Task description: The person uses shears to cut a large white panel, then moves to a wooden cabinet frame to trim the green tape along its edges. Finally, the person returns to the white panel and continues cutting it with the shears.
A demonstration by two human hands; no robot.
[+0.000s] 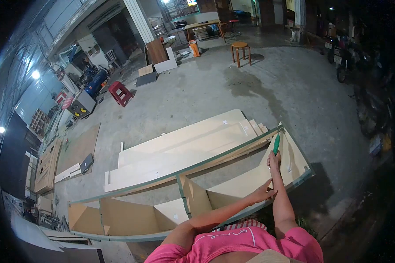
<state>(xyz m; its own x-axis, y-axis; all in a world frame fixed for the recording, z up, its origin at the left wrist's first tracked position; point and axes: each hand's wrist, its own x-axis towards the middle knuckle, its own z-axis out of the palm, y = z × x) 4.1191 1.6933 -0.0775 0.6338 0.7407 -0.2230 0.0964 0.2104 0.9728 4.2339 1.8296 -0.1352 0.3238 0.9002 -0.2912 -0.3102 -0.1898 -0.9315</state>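
plainly, the right hand (274, 160) is closed around a slim green-handled hand tool (276, 143), its fingers wrapped about the lower end of the handle; how they sit on the far side is hidden. the tool points away from the body, and just ahead of the grip its thin tip meets or nearly meets the far right corner of a long, shallow, cream-panelled wooden carcass with grey-green edges (145, 216); which of the two is too small to tell. this carcass lies below the grip and stretches well to its left, open side up, split by upright dividers, with part of its near edge covered by the arms and the bright pink ribbed shirt (224, 245), itself cut off at the bottom. just behind the grip, the left hand (264, 192) is at the right forearm with its fingers partly spread; whether it holds anything i cannot tell. left of the grip and beyond the carcass, large flat cream boards (180, 147) overlap on the grey concrete floor (197, 96), their near edges partly hidden. far ahead stands a round-topped wooden stool (240, 45); farther off to the right, a motorbike (339, 61) half sinks into shadow.
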